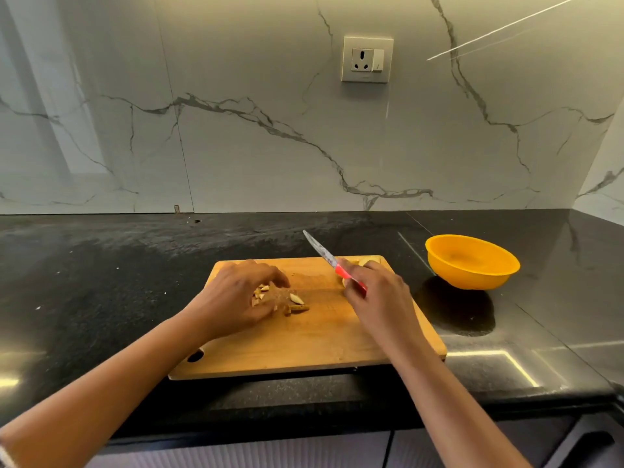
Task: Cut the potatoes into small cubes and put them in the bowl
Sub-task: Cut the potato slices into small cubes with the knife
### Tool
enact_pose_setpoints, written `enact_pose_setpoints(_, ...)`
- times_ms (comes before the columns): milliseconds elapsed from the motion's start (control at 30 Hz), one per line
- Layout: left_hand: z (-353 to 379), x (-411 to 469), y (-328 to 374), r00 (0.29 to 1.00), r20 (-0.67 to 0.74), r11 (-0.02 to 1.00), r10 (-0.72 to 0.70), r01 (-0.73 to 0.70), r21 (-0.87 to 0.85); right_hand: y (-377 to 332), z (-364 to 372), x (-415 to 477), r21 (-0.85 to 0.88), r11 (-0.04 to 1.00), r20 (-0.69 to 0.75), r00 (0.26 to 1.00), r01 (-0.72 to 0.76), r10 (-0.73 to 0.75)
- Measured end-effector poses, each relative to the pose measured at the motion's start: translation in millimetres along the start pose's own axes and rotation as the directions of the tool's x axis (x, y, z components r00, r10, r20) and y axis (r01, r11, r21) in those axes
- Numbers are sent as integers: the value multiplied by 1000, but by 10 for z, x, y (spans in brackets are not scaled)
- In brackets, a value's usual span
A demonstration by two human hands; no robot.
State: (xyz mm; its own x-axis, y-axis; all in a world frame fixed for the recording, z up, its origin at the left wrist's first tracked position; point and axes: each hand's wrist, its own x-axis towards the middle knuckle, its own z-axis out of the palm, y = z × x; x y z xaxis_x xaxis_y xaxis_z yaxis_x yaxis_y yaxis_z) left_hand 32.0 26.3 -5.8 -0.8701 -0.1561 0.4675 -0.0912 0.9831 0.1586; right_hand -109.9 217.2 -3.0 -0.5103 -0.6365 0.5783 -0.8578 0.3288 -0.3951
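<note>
A wooden cutting board [304, 339] lies on the black counter. Small cut potato pieces [297, 299] sit on its left middle, partly under my left hand [236, 298], whose curled fingers hover over and touch them. My right hand [374, 298] grips the red handle of a knife [320, 253]; its blade points up and away to the left, off the board. A larger potato chunk [366, 262] shows at the board's far right corner, mostly hidden behind my right hand. The yellow bowl [472, 261] stands to the right of the board; no potato shows inside it.
The black stone counter [101, 282] runs left and right, with a marble backsplash behind. A wall socket [367, 59] sits above. The counter's front edge and cabinet fronts lie just below the board.
</note>
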Motion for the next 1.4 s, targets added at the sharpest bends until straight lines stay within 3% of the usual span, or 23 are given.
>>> enact_pose_setpoints(100, 65, 18, 22, 992, 130, 1000, -4, 5, -4, 36, 83, 10, 26, 999, 16, 999, -30, 30)
enact_pose_setpoints(200, 70, 38, -1, 997, 70, 1000, -10, 10, 1, 80, 99, -12, 25, 998, 25, 998, -64, 63)
enact_pose_setpoints(433, -8, -93, -216, 997, -72, 957, 22, 0, 290, 122, 83, -42, 13, 994, 29, 993, -111, 110)
enact_pose_setpoints(567, -34, -56, -205, 988, -150, 982, 42, -12, 190, 131, 85, -49, 19, 992, 20, 992, -126, 126)
enact_pose_setpoints(700, 3, 78, -32, 997, 7, 994, 80, -80, 77, 134, 83, -53, 11, 991, 23, 991, -130, 129)
enact_pose_setpoints(800, 83, 157, 27, 990, 99, 983, 105, -119, 143, 141, 82, -61, 15, 991, 18, 991, -130, 129)
enact_pose_setpoints(1033, 125, 153, 13, 971, -6, 940, 237, -228, 255, 141, 83, -63, 16, 992, 9, 992, -125, 124)
enact_pose_setpoints(1133, 141, 189, 29, 978, 3, 960, 208, -205, 190, 136, 79, -65, 28, 992, 10, 992, -125, 125)
enact_pose_setpoints(1233, 134, 243, 52, 995, 68, 997, 74, -73, -20, 138, 65, -65, 32, 991, 13, 992, -128, 128)
enact_pose_setpoints(1400, 145, 224, 94, 999, 38, 998, -15, 17, -61, 112, 50, -89, 18, 992, 17, 992, -123, 123)
